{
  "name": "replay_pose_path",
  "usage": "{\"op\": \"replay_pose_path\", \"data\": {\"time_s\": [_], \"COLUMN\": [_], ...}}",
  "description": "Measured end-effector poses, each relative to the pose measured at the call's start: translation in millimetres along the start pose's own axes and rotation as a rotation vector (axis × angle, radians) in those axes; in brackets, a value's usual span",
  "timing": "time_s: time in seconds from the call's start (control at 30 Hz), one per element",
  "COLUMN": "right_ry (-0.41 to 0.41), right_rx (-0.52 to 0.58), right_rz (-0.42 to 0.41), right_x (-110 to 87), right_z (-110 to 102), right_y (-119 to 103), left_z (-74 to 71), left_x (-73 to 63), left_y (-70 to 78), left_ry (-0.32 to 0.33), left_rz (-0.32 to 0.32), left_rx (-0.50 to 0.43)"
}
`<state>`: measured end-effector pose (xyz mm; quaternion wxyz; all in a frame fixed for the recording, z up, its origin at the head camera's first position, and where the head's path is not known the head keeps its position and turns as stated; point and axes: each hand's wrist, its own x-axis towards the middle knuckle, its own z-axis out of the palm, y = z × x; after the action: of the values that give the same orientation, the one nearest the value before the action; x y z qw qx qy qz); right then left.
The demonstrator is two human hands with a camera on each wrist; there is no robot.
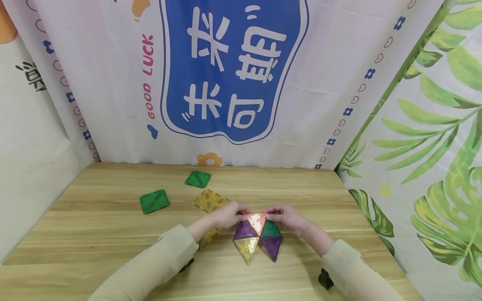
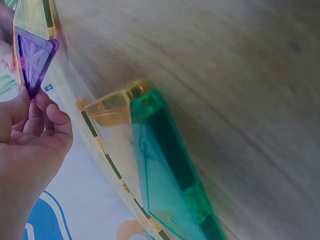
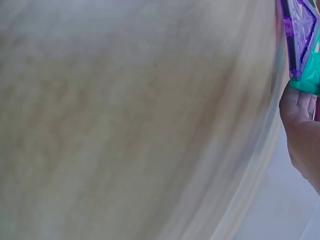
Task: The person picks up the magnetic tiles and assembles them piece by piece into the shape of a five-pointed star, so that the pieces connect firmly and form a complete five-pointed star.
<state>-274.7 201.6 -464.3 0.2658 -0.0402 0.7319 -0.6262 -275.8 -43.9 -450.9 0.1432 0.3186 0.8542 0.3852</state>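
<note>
A joined row of translucent triangular magnetic tiles is held up between both hands in the head view. An orange tile [image 1: 257,223] sits at the middle top, between a purple tile [image 1: 244,231] and a green tile [image 1: 272,230]. A yellow tile [image 1: 247,249] hangs point-down at the left, a second purple tile [image 1: 272,247] at the right. My left hand [image 1: 228,214] pinches the upper corner of the left purple tile [image 2: 34,60], by the orange one. Opposite it, my right hand [image 1: 289,218] pinches the green tile [image 3: 309,80] at its upper corner.
Two green square tiles [image 1: 155,201] [image 1: 198,179] lie at the table's back left. A yellow tile [image 1: 208,200] lies behind my left forearm. Close to the left wrist camera, a green tile [image 2: 167,175] stands against yellow tiles [image 2: 112,107]. A printed curtain [image 1: 120,142] borders the wooden table [image 1: 94,234].
</note>
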Motion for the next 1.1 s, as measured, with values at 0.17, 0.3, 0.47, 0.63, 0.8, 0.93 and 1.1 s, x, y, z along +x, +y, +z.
{"op": "replay_pose_path", "data": {"time_s": [0.17, 0.3, 0.47, 0.63, 0.8, 0.93, 1.1], "right_ry": [-0.021, -0.041, -0.046, -0.041, -0.044, -0.052, -0.058], "right_rx": [0.061, 0.120, 0.141, 0.137, 0.137, 0.146, 0.149], "right_rz": [-0.013, -0.023, -0.015, -0.013, -0.018, -0.023, -0.020], "right_x": [3.5, 6.2, 8.2, 9.1, 9.1, 8.5, 7.3], "right_z": [-2.5, -2.8, -1.6, -0.8, 0.7, 2.2, 3.6], "right_y": [1.0, 2.8, 3.9, 4.6, 4.9, 4.4, 2.6], "left_z": [-1.0, -1.8, -1.5, 1.6, 6.7, 10.0, 10.7], "left_x": [0.9, 0.4, -1.6, -5.9, -10.2, -12.7, -13.2], "left_y": [-1.9, -3.1, -3.8, -3.1, 0.5, 4.1, 6.8], "left_ry": [0.016, 0.027, 0.007, -0.074, -0.122, -0.130, -0.138], "left_rz": [-0.012, 0.019, 0.023, -0.003, 0.029, 0.049, 0.041], "left_rx": [-0.037, -0.069, -0.085, -0.083, -0.064, -0.024, -0.017]}}
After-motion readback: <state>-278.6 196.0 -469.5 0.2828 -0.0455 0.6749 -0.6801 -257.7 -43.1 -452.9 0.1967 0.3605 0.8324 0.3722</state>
